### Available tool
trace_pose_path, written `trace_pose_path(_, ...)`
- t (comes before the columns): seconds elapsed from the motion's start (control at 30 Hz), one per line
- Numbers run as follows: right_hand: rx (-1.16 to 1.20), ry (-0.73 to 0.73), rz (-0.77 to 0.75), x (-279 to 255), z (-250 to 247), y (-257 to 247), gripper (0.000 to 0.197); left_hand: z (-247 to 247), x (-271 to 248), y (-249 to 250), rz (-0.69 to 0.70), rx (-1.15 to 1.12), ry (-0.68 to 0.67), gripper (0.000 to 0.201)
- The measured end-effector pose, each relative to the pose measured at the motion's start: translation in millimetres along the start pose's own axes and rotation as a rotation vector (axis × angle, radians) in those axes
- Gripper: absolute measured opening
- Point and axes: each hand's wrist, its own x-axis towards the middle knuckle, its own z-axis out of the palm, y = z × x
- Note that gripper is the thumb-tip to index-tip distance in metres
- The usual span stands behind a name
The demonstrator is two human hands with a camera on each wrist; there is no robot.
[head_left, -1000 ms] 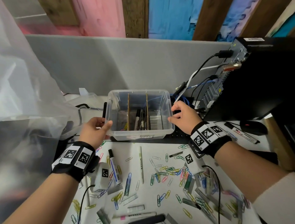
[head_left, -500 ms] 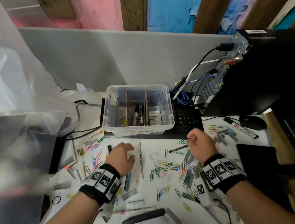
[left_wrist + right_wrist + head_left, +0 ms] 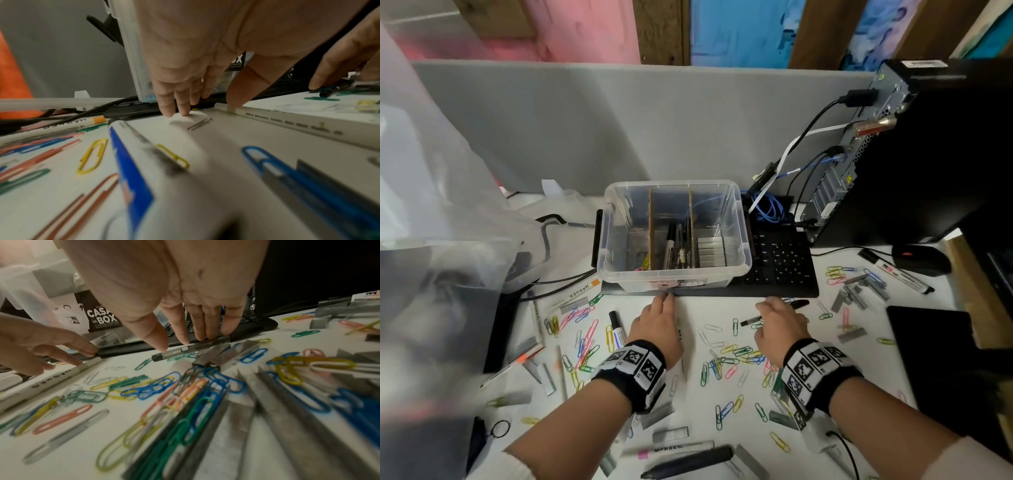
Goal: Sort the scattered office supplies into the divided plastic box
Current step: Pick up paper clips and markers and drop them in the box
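Observation:
The clear divided box (image 3: pixel 736 274) stands on a keyboard, holding a few clips on the left, markers (image 3: pixel 673 245) in the middle and staple strips (image 3: pixel 710 251) on the right. My left hand (image 3: pixel 659 317) lies just in front of it with straight fingers. Its thumb (image 3: pixel 234 104) presses the end of a thin white marker (image 3: pixel 287 125), and its fingertips (image 3: pixel 170 112) touch the table. My right hand (image 3: pixel 779 317) reaches down with straight fingers (image 3: pixel 202 335) that touch a black pen (image 3: pixel 195 347) beside the keyboard's edge.
Coloured paper clips (image 3: pixel 726 359), staple strips (image 3: pixel 859 291) and more markers (image 3: pixel 618 330) (image 3: pixel 897 274) (image 3: pixel 674 448) litter the white table. The keyboard (image 3: pixel 780 263), cables (image 3: pixel 767 205), a computer tower (image 3: pixel 928 154) and a mouse (image 3: pixel 921 260) crowd the right. A plastic bag (image 3: pixel 431 171) fills the left.
Both hands left the box's sides and came down to the table in front of it. The left now touches the white marker, the right the black pen.

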Motion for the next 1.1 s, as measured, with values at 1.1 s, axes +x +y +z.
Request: trace_pose_path(1.1, -0.015, 0.022, -0.202, 4, 4, -47, 0.038, 4, 3, -2, -0.133, 0.126, 0.010, 0.078)
